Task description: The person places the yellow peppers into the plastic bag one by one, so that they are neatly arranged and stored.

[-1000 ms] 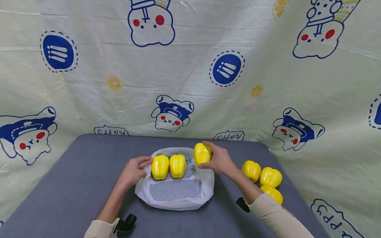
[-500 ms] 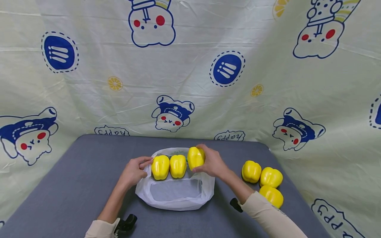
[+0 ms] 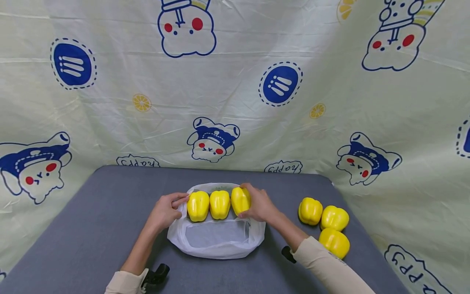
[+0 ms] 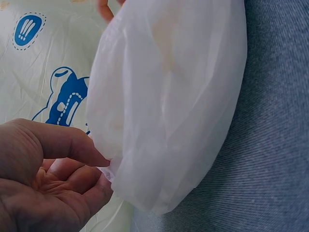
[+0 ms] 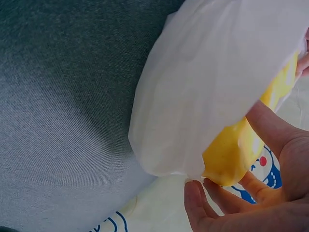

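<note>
A white plastic bag (image 3: 216,252) lies mouth-up on the table, with yellow bell peppers side by side in its opening: a left one (image 3: 197,206), a middle one (image 3: 220,205) and a right one (image 3: 240,201). My right hand (image 3: 260,204) grips the right pepper, thumb on the near side and fingers on the far side. In the right wrist view that pepper (image 5: 231,152) shows partly behind the bag's wall. My left hand (image 3: 164,212) pinches the bag's left rim; the left wrist view shows thumb and finger (image 4: 82,145) on the gathered film.
Three more yellow bell peppers (image 3: 334,218) sit in a cluster at the table's right, beside my right forearm. The grey table (image 3: 99,228) ends at a printed curtain (image 3: 235,81) behind. Black wrist straps (image 3: 156,274) show at both cuffs.
My right hand has moved left and down, bringing the pepper from over the bag's right rim into the opening beside the middle one. The left hand has stayed at the rim.
</note>
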The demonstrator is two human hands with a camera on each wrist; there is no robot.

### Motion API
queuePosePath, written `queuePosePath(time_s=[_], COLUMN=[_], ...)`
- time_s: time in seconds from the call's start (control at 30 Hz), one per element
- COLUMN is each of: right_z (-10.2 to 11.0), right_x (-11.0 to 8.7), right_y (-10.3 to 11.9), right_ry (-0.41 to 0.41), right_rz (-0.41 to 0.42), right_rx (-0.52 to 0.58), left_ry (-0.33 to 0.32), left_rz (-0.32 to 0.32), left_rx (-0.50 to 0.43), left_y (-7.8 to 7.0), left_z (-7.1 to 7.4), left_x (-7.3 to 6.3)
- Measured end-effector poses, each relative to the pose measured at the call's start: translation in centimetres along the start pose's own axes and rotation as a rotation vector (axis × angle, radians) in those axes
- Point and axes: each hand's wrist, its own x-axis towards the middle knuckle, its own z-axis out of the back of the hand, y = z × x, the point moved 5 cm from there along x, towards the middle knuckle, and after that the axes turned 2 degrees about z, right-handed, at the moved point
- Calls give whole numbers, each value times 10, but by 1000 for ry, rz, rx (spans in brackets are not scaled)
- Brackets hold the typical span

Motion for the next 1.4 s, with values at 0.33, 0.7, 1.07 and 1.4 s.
queuePosePath(time_s=[0.33,0.7,1.07,1.4], right_z=[-5,-9,-6,-8], right_x=[0,1,1,1], right_y=[-1,-3,-4,-6], right_ry=[-20,-17,-8,-9], right_rz=[12,15,10,-4], right_rx=[-24,-21,-33,-27], left_ry=[4,2,-6,12], left_rz=[14,16,12,23], left_rx=[-3,-23,-15,-23], left_y=[1,2,1,2], left_z=[1,0,1,-1], left_x=[0,-1,0,-1])
